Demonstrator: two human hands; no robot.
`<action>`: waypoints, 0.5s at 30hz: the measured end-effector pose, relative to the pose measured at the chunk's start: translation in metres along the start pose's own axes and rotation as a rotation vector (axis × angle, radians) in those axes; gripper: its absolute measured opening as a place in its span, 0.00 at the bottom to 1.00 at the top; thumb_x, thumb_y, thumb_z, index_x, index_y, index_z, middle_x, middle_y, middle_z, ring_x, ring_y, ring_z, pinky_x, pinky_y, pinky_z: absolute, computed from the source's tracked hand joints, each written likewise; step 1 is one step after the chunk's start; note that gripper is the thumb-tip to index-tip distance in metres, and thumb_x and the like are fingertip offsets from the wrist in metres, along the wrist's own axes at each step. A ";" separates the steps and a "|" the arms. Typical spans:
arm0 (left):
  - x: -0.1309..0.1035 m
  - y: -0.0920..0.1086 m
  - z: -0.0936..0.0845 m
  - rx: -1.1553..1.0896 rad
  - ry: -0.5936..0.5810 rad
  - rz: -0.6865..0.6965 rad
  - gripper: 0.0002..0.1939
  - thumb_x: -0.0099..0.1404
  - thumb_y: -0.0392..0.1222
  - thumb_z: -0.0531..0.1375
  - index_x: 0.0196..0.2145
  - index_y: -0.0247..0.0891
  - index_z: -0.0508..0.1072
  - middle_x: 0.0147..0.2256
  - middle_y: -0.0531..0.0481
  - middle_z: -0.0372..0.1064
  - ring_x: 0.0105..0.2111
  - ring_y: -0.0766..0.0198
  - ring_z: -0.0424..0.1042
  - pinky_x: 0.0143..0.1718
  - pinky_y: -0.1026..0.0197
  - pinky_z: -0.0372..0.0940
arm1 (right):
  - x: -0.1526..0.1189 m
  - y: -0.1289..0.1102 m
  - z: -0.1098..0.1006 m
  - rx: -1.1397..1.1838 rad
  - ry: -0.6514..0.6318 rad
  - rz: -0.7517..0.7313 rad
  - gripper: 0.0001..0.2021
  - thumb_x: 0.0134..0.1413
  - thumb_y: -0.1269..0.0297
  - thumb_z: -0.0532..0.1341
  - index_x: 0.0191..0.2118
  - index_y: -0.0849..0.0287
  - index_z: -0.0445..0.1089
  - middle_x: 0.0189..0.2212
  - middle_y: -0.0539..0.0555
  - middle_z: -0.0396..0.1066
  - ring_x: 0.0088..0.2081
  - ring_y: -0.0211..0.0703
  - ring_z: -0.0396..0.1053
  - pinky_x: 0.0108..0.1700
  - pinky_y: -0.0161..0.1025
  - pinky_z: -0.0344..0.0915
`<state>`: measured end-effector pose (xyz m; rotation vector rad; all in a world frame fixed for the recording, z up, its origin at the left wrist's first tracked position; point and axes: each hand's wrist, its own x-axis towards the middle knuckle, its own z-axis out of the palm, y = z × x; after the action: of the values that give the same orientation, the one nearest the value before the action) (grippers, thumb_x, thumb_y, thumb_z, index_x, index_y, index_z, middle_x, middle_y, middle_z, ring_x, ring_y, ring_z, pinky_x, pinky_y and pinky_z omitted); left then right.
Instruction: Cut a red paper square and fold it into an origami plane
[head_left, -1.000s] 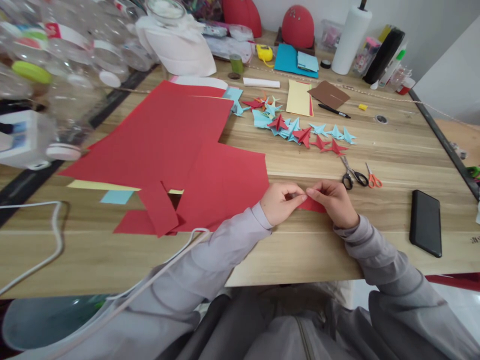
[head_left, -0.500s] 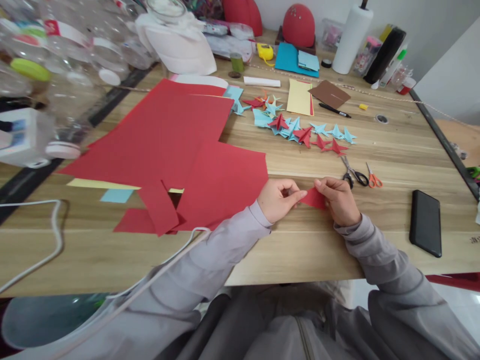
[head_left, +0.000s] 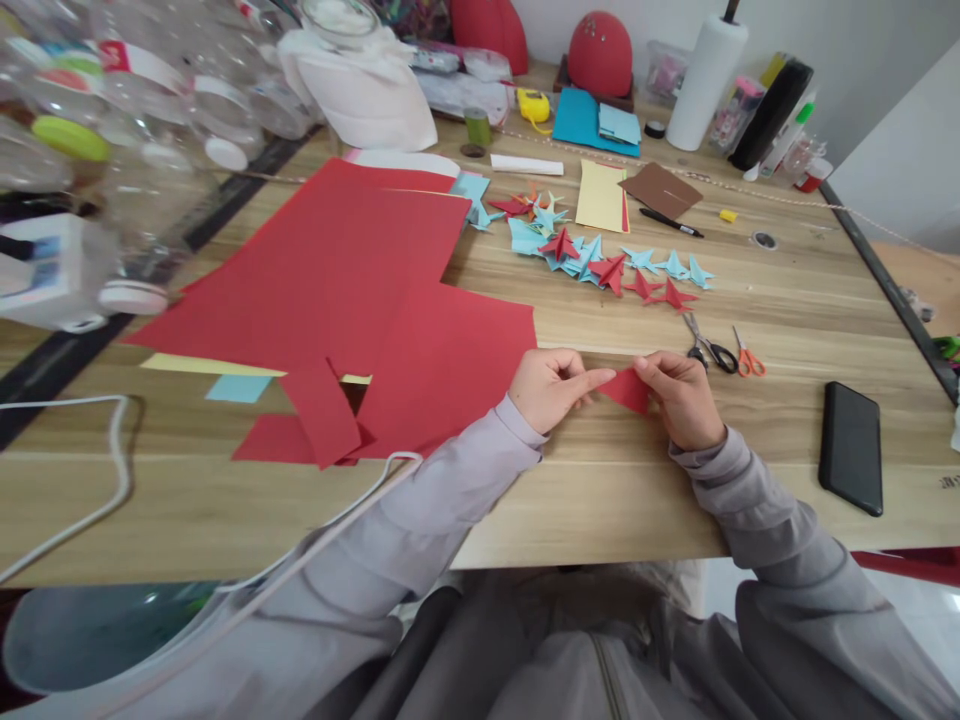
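A small piece of red paper (head_left: 628,389), roughly triangular, is held between my hands above the front of the table. My left hand (head_left: 553,388) pinches its left corner between thumb and fingers. On the other side my right hand (head_left: 681,395) grips the paper's right edge, thumb on top; the fingers hide part of it. Large red sheets (head_left: 337,260) lie to the left, with cut red strips (head_left: 321,415) at their front edge. Beyond my hands sit several folded red paper figures (head_left: 607,272) and light-blue ones (head_left: 673,265).
Black-handled scissors (head_left: 712,352) and small orange scissors (head_left: 748,358) lie beyond my right hand. A black phone (head_left: 850,447) rests at the right. Plastic bottles (head_left: 150,190) crowd the left side, and a white cable (head_left: 120,450) runs along the front left.
My left thumb has straightened along the top edge of the red paper, which now shows as a clearer triangle. Both hands stay in nearly the same place.
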<state>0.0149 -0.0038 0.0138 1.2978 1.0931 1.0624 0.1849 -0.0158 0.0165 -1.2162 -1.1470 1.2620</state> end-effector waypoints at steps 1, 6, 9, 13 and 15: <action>0.000 0.001 0.000 -0.021 -0.010 -0.014 0.24 0.49 0.56 0.67 0.13 0.36 0.63 0.12 0.53 0.62 0.15 0.70 0.64 0.18 0.67 0.57 | 0.000 0.001 -0.001 0.000 0.006 0.003 0.17 0.43 0.51 0.68 0.19 0.59 0.68 0.13 0.44 0.54 0.17 0.30 0.46 0.21 0.34 0.46; 0.002 0.003 -0.001 -0.042 -0.026 -0.031 0.25 0.54 0.59 0.62 0.15 0.35 0.65 0.12 0.54 0.62 0.15 0.69 0.65 0.20 0.66 0.60 | 0.001 0.003 -0.002 0.009 0.023 0.018 0.17 0.45 0.51 0.67 0.19 0.60 0.69 0.15 0.45 0.59 0.18 0.30 0.50 0.20 0.33 0.46; 0.002 0.001 -0.001 -0.014 -0.029 0.018 0.22 0.56 0.56 0.61 0.17 0.35 0.67 0.15 0.53 0.64 0.17 0.70 0.65 0.22 0.66 0.60 | -0.001 0.002 0.000 -0.038 0.022 -0.004 0.17 0.43 0.51 0.67 0.19 0.60 0.70 0.15 0.46 0.61 0.18 0.30 0.52 0.20 0.33 0.48; -0.001 -0.001 0.002 0.051 -0.060 0.080 0.11 0.51 0.45 0.66 0.22 0.35 0.73 0.19 0.53 0.68 0.20 0.70 0.65 0.24 0.66 0.60 | -0.002 0.000 0.002 -0.111 -0.037 -0.040 0.16 0.43 0.51 0.67 0.20 0.60 0.72 0.16 0.47 0.64 0.20 0.32 0.55 0.22 0.33 0.52; -0.001 -0.001 0.003 0.057 -0.044 0.092 0.07 0.51 0.41 0.65 0.23 0.35 0.74 0.19 0.53 0.69 0.20 0.70 0.64 0.24 0.66 0.60 | -0.001 0.001 0.001 -0.080 -0.038 -0.020 0.15 0.45 0.51 0.66 0.23 0.59 0.73 0.17 0.47 0.65 0.21 0.33 0.57 0.23 0.33 0.55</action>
<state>0.0172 -0.0054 0.0124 1.4222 1.0459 1.0717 0.1843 -0.0173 0.0157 -1.2411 -1.2447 1.2386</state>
